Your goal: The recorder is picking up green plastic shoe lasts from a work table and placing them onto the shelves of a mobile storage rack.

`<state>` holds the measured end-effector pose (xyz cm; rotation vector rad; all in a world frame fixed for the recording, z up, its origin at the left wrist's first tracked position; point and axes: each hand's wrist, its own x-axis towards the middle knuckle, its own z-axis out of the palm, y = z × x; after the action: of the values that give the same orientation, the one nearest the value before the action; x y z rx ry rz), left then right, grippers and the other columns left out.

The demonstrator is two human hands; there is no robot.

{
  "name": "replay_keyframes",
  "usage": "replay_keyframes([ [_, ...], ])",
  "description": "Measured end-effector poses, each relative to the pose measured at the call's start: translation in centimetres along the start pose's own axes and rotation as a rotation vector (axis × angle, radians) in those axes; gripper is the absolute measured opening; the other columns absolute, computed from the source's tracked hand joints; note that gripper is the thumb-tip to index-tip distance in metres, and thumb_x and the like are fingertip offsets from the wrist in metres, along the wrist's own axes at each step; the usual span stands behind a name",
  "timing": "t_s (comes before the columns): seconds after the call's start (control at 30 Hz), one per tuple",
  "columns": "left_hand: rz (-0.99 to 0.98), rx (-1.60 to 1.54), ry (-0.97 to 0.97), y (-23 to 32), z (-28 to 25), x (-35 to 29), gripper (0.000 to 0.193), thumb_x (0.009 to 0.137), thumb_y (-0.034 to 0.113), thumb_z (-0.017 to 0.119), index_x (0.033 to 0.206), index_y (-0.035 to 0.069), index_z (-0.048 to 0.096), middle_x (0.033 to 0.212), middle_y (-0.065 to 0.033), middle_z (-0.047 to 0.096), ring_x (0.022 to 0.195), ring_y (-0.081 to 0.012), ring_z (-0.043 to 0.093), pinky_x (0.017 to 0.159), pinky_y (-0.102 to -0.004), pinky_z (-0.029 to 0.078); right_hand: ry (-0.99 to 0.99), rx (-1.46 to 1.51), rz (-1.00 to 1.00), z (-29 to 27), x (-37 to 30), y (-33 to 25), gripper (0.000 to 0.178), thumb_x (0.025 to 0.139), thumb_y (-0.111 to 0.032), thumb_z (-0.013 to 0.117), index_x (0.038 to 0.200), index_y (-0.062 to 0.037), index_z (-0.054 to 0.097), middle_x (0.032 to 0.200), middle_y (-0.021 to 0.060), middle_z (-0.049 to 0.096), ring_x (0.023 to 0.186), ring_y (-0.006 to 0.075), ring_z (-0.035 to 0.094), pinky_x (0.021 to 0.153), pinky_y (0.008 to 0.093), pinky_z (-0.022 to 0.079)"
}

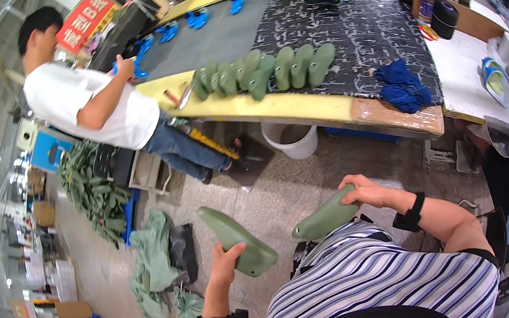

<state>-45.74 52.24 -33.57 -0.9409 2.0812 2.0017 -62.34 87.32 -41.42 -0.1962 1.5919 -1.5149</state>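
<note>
In my left hand [222, 262] is a green shoe last [238, 240], its narrow end tilted up and away from me. The thumb lies over its side. My right hand [364, 191] grips a second green shoe last [325, 215] by one end, with the other end sloping down to the left. Both lasts are held in the air in front of my body, apart from each other. Beyond them, a row of several green shoe lasts [259, 78] stands along the near edge of the workbench [318, 98].
A white bucket [292, 140] stands under the bench. On the bench lie a blue cloth [403, 85] and several blue shoe uppers [197, 19]. A person in a white shirt [84, 99] works at the left. Piled lasts [93, 186] and green sacks [152, 266] are on the floor.
</note>
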Motion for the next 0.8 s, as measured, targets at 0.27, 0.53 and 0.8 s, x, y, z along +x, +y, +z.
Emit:
replay_keyframes([
  [0.27,0.025,0.317,-0.473,6.1,10.5,14.2,0.034,0.076,0.023,0.070,0.096,-0.004,0.063,0.087,-0.0071,0.065,0.078,-0.0132,0.060,0.070,-0.0288,0.049,0.555,0.456,-0.093,-7.8,-1.6,-0.6,0.033,0.075,-0.007,0.060,0.105,0.0035,0.049,0.090,0.0152,0.059,0.073,0.0262,0.063,0.053,0.0375,0.055],
  [0.53,0.371,0.558,-0.795,13.0,20.9,27.5,0.054,0.070,0.034,0.073,0.104,-0.005,0.060,0.092,-0.0192,0.066,0.086,-0.0267,0.065,0.077,-0.0357,0.050,0.798,0.714,-0.228,-13.0,1.9,-5.8,0.039,0.082,-0.008,0.053,0.116,0.0094,0.045,0.091,0.0192,0.061,0.067,0.0274,0.064,0.053,0.0334,0.053],
  [0.8,0.609,0.964,-0.736,16.4,34.1,33.2,0.063,0.071,0.037,0.070,0.112,-0.008,0.051,0.096,-0.0279,0.063,0.092,-0.0383,0.062,0.079,-0.0425,0.049,0.997,0.819,-0.322,-18.2,2.0,-6.4,0.036,0.084,-0.009,0.053,0.115,0.0075,0.045,0.091,0.0178,0.062,0.066,0.0248,0.064,0.055,0.0310,0.053],
])
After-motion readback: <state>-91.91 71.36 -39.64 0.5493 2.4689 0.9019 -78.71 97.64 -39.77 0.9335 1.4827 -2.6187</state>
